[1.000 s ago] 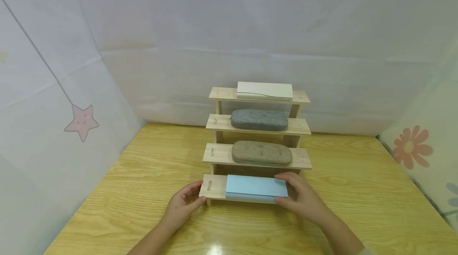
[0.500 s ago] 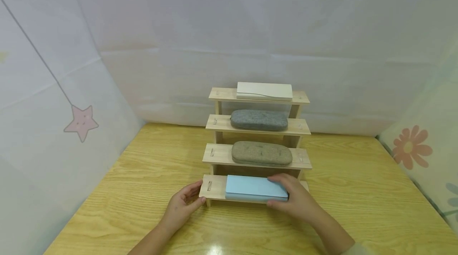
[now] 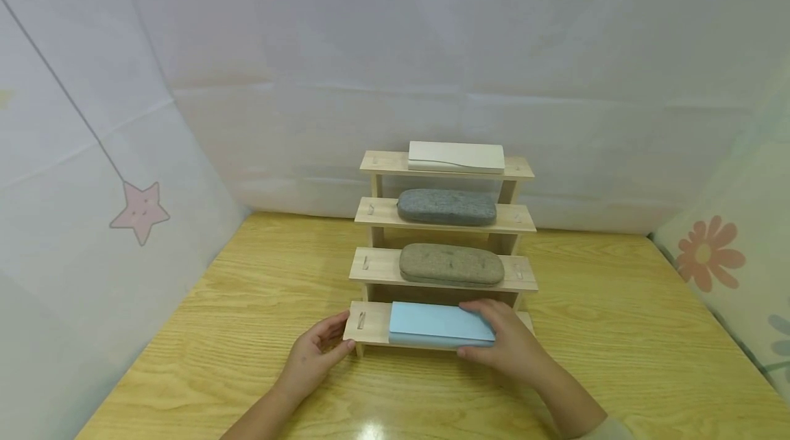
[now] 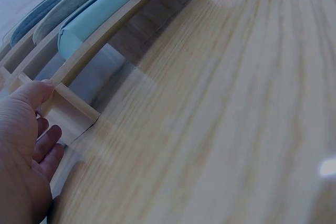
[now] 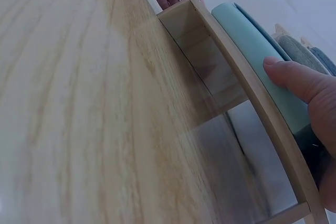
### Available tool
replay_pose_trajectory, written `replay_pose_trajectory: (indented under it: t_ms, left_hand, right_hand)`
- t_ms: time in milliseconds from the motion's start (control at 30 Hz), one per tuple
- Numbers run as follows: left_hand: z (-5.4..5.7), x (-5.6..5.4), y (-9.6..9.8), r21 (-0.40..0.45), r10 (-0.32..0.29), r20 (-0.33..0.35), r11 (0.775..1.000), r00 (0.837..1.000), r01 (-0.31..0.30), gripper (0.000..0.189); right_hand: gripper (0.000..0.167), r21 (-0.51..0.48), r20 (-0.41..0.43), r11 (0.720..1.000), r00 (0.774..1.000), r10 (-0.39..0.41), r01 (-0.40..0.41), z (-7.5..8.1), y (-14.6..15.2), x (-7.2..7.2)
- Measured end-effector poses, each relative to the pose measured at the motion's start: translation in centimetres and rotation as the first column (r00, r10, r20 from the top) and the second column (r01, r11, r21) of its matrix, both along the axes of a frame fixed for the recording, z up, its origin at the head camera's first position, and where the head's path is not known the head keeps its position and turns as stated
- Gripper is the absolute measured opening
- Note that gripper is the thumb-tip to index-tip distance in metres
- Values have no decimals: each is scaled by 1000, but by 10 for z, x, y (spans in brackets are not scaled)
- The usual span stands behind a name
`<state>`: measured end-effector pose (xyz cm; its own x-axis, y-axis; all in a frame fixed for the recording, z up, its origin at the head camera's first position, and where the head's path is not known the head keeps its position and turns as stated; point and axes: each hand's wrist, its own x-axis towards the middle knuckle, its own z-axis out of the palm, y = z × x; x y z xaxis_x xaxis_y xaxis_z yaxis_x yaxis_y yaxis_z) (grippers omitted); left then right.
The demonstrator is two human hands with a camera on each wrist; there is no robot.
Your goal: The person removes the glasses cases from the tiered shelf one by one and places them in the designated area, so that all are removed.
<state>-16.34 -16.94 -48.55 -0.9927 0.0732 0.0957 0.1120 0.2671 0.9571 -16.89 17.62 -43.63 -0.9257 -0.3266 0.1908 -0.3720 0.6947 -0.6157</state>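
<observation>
A light blue glasses case (image 3: pixel 432 323) lies on the lowest board of a stepped wooden display stand (image 3: pixel 372 313). My right hand (image 3: pixel 509 340) grips the case's right end, thumb on its front side (image 5: pixel 291 80) and fingers over the back. At the left end of that same board, my left hand (image 3: pixel 311 356) holds the edge between thumb and fingers. Its thumb presses the front corner in the left wrist view, with the other fingers (image 4: pixel 48 148) loosely bent beside the stand's leg.
On the higher steps sit a brown fabric glasses case (image 3: pixel 452 264), a grey one (image 3: pixel 447 207) and a white one (image 3: pixel 457 157) at the top. The stand rests on a wood-grain table (image 3: pixel 247 303), with a pale cloth backdrop (image 3: pixel 308 35) behind.
My right hand has shifted slightly left along the blue case, baring the right end of the lowest board. The left hand stays at the board's left end.
</observation>
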Motion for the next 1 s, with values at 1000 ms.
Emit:
replay_pose_trajectory:
  t_ms: [1000]
  left_hand:
    - [1,0,0,-9,-8,-7,1000,1000,8,53]
  right_hand:
    - [64,-106,-27,993,998,-55,52,18,11,6]
